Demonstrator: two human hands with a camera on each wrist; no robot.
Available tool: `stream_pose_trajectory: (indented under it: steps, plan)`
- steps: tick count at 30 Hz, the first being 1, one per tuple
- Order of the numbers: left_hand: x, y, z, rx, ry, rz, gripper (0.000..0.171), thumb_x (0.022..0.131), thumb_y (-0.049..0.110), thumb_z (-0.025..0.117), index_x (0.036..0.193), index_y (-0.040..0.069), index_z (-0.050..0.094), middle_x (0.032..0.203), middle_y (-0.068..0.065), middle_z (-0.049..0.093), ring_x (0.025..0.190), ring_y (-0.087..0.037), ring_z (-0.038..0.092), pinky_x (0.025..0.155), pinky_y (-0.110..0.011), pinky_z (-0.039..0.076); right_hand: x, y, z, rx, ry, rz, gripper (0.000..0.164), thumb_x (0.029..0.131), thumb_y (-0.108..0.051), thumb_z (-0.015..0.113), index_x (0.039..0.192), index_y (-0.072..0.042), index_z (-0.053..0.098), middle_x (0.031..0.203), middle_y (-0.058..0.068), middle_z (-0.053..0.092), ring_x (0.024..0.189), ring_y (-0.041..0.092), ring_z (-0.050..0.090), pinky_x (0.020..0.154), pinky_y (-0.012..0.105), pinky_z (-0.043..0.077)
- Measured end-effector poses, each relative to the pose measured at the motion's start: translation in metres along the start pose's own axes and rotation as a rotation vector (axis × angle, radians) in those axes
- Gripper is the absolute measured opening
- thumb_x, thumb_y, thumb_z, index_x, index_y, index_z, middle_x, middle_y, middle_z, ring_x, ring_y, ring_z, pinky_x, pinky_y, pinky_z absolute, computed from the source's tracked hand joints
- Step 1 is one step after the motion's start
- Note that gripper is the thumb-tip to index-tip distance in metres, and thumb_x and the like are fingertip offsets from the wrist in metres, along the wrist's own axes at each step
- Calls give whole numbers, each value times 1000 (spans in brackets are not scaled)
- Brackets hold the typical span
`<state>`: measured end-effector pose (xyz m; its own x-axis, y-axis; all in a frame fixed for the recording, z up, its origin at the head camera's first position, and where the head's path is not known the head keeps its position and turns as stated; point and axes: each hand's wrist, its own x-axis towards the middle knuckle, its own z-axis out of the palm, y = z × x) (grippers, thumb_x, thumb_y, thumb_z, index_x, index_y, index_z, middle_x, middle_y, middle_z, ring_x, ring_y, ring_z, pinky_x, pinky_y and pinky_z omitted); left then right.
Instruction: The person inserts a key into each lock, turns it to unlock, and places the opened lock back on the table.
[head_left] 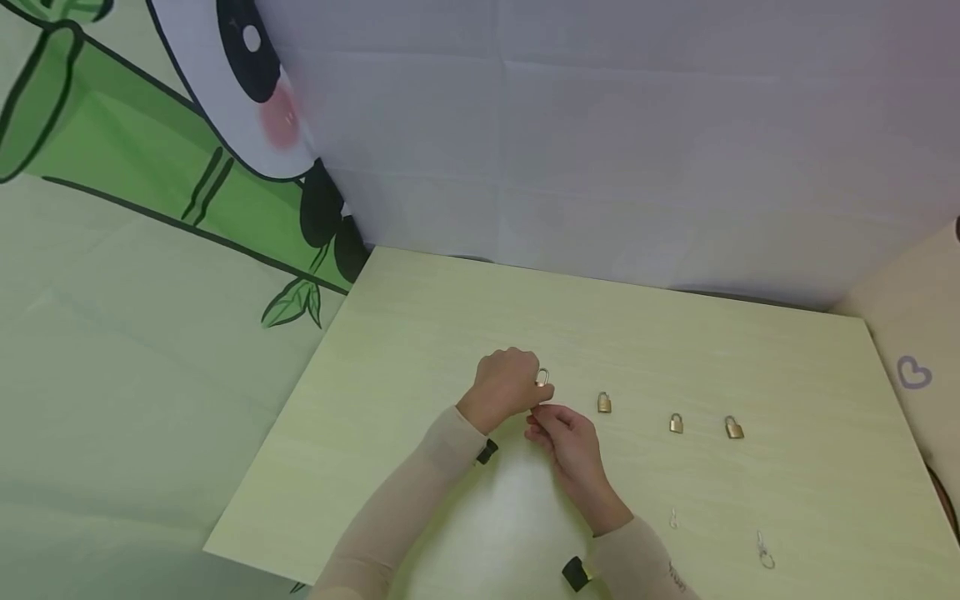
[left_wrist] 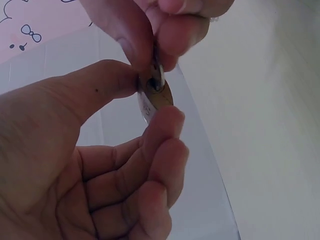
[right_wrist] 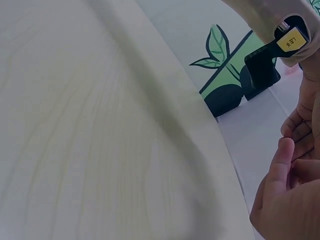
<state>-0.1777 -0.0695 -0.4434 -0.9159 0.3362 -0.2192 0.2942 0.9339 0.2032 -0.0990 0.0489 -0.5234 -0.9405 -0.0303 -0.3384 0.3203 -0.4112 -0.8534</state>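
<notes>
Pinched between the thumb and fingers of my left hand (head_left: pixel 504 385) is a small brass padlock (left_wrist: pixel 162 99), its shackle pointing away in the head view. In the left wrist view, the underside of the padlock faces the camera. My right hand (head_left: pixel 576 442) pinches a small metal key (left_wrist: pixel 159 75) at the keyhole; the fingertips hide most of the key, and how deep it sits I cannot tell. In the right wrist view both hands meet at the right edge, with the padlock out of sight.
To the right on the pale wooden table (head_left: pixel 420 317) stand or lie three more brass padlocks, a near one (head_left: pixel 604 403), a middle one (head_left: pixel 677 424) and a far one (head_left: pixel 734 428). Closer to the front lie a small key (head_left: pixel 673 519) and a key with a ring (head_left: pixel 765 553).
</notes>
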Motion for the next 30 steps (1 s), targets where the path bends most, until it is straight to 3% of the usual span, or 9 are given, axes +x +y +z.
stream_pose_trajectory:
  steps: [8,17,22,27,30]
  plan:
    - [0,-3,-3,14,-33,8,36,87,39,72,64,16,56,59,4,50,51,-11,46,45,-27,37,0,0,-13,-168,43,-88,27,97,-6,64,112,16,61,106,32,64,89,32,67,77,34,57]
    - [-4,-8,-3,-47,12,75,40,85,31,71,60,17,43,55,7,28,51,-8,29,45,-24,26,-1,-10,-28,-208,86,-114,26,99,-4,61,112,18,60,107,35,61,92,39,63,77,34,57]
    - [-5,-12,-2,-90,8,169,46,89,31,70,57,19,39,53,9,24,48,-6,24,45,-22,22,-1,-15,-36,-252,100,-115,29,100,-8,61,115,16,60,109,32,62,97,40,62,79,34,56]
    - [-4,-17,1,-68,42,311,44,92,37,71,59,19,47,55,10,35,54,-5,32,50,-21,28,-2,-25,-45,-272,108,-131,29,100,-10,61,117,15,58,111,31,61,98,39,63,81,34,56]
    - [-4,-19,3,-42,81,412,39,92,38,71,63,19,54,57,10,41,57,-6,36,53,-20,31,-3,-33,-52,-348,107,-184,29,100,-11,62,116,13,59,109,29,63,98,38,63,79,33,56]
